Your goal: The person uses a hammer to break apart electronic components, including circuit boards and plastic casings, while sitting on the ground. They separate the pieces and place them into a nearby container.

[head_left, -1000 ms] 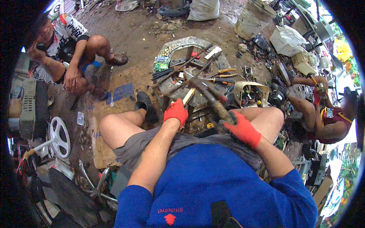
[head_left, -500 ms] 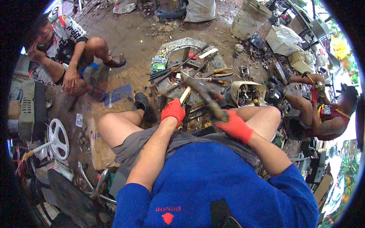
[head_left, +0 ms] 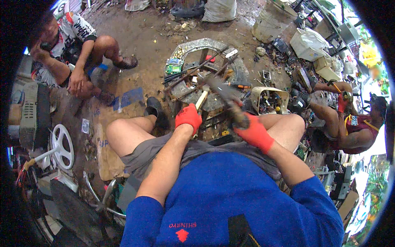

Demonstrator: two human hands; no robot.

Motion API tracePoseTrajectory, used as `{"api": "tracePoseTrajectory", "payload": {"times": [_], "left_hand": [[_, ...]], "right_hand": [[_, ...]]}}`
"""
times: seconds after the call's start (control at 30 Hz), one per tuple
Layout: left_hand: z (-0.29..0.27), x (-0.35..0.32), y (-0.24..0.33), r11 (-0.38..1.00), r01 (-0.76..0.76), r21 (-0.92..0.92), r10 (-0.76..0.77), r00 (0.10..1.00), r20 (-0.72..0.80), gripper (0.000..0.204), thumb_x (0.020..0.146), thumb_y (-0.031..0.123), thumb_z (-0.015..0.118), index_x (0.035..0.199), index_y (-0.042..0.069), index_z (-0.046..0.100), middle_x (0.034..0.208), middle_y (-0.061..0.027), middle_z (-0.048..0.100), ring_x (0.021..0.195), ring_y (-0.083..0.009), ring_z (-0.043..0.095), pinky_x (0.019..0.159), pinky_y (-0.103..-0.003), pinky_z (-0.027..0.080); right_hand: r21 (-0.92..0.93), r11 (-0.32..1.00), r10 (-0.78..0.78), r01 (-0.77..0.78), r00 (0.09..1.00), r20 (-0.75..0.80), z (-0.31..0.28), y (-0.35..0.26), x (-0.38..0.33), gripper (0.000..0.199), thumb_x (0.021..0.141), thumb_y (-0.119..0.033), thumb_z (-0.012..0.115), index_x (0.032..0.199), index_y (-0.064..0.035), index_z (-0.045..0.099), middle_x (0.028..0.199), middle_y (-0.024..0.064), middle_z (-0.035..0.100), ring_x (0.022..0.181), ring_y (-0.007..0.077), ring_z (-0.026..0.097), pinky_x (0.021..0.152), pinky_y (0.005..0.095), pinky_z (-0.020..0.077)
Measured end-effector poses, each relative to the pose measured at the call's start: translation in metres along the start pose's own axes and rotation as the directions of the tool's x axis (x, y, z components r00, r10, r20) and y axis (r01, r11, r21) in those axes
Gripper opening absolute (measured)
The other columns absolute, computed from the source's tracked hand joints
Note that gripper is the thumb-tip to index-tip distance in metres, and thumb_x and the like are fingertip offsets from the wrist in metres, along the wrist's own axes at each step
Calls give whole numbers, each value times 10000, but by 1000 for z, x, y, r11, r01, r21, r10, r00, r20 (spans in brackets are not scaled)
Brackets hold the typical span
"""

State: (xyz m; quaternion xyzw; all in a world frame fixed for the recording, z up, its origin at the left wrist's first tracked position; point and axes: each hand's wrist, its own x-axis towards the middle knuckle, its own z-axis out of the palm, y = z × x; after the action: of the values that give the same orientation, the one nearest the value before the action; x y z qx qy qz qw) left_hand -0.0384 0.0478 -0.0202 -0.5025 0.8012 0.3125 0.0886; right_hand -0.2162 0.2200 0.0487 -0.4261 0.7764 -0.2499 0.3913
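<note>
My left hand (head_left: 188, 117), in a red glove, is closed around a flat, pale yellowish bar (head_left: 201, 99) that points up and away from me. My right hand (head_left: 254, 132), gloved in red too, grips a hammer (head_left: 224, 98) by the lower end of its handle. The hammer slants up to the left, smeared by motion, and its head is near the far end of the bar. Whether the two touch I cannot tell. Below them is a round, grey work block (head_left: 181, 91) strewn with dark metal rods and scraps. An orange-and-black handled tool (head_left: 240, 86) lies at its right.
A cream bin (head_left: 269, 94) of scrap parts lies right of the block, and green circuit boards (head_left: 173, 68) rest on its left rim. One person (head_left: 78, 53) sits at far left, another (head_left: 358, 127) at right. A white wheel (head_left: 63, 147) stands at left.
The hammer has shifted slightly and its head is a little higher in the picture. Both hands keep their grips and stay nearly in place. The whole view has tilted slightly.
</note>
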Motion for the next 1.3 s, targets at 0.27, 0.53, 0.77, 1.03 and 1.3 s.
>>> {"api": "tracePoseTrajectory", "payload": {"times": [0.27,0.53,0.77,1.03,1.3], "left_hand": [[-1,-2,-7,1000,-7,12,8,998,-62,344,862,321,648,1082,60,605,1061,-189,683,988,-367,664,846,-464,530],[-12,1,4,999,47,-10,-46,998,52,447,829,343,669,1152,51,569,1165,-217,647,1074,-377,638,910,-479,511],[-3,0,-8,999,37,-7,-37,999,-24,385,839,314,668,1112,57,585,1087,-197,676,1002,-372,660,873,-475,521],[6,5,-7,1000,30,-1,-30,999,-44,467,848,358,656,1171,38,551,1128,-198,652,1055,-371,640,893,-471,514],[17,7,-18,999,19,-29,-21,998,-52,691,809,455,689,1301,23,466,1342,-279,466,1149,-421,572,946,-471,492]], "right_hand": [[196,973,-115,121,992,-45,-22,-55,-12,393,754,-185,732,1091,-1,648,965,124,717,932,196,670,843,355,515],[-9,997,71,-71,997,1,-11,-27,-4,334,759,-154,746,1045,-4,658,934,89,710,895,149,644,813,322,510],[374,927,14,8,998,-57,-23,-13,-1,360,774,-162,734,1082,9,658,956,96,715,916,176,657,830,331,506],[208,972,-67,109,977,-200,-31,-20,-4,472,756,-195,763,1168,-5,632,1039,129,714,976,213,671,885,346,504],[109,994,57,-15,918,-392,12,34,32,470,781,-280,760,1145,-6,645,1041,139,717,993,245,681,889,364,505]]}}
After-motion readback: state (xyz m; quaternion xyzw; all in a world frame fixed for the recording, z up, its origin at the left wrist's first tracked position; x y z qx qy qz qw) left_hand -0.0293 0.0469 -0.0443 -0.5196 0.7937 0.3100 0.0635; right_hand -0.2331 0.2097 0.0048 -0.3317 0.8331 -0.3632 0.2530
